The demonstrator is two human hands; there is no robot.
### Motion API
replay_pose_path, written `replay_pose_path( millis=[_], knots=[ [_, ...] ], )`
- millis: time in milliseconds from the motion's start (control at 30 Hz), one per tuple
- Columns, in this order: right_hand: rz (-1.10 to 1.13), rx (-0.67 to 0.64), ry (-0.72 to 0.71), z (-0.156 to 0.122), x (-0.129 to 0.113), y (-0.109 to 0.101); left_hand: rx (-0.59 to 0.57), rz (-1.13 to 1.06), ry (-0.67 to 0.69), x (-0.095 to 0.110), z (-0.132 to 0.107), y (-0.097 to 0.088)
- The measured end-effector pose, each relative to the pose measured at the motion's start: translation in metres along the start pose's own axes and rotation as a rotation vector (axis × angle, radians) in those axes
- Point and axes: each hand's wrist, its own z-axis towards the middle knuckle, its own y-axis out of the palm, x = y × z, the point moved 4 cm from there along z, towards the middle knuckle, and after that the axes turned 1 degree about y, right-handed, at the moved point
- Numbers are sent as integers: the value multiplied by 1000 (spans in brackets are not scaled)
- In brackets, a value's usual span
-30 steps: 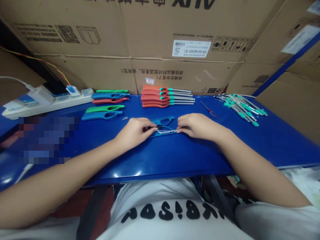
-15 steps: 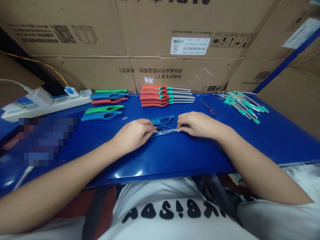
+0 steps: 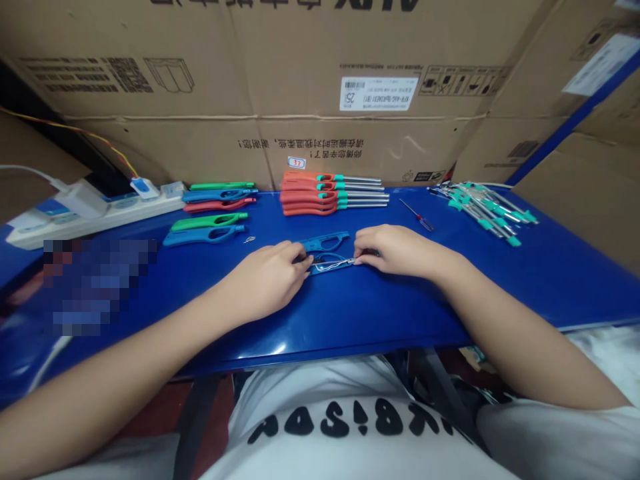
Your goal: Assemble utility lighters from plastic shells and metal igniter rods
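Well inside the table edge (image 3: 325, 352), left hand (image 3: 280, 272) and right hand (image 3: 385, 247) pinch blue casing (image 3: 331, 269)

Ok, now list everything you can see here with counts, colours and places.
blue handle pieces: two, blue, between the hands
thin wires: count unclear, white, over the nearer piece
other handles: at least five, green, blue, red, back left
tubed handles: at least five, orange-red, back centre
metal bits: few, silvery, left of centre
screwdriver: one, reddish handle, right of centre
tubes: count unclear, silver and teal, back right
power strip: one, white, back left
cardboard: brown, behind
table: one, blue, underneath
shirt: one, white, front
left hand, right hand: two, bare, centre
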Motion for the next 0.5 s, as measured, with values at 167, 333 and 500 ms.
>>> replay_pose_path(
  millis=[167, 333, 500],
  knots=[
    [69, 8, -28, -1, 5, 0, 55, -183, -30, -9, 0, 7],
    [230, 73, -106, -3, 6, -1, 97, -370, -72, -19, 2, 10],
    [222, 84, -162, 1, -5, 10, 65, -484, -2, -14, 2, 9]
  ],
)
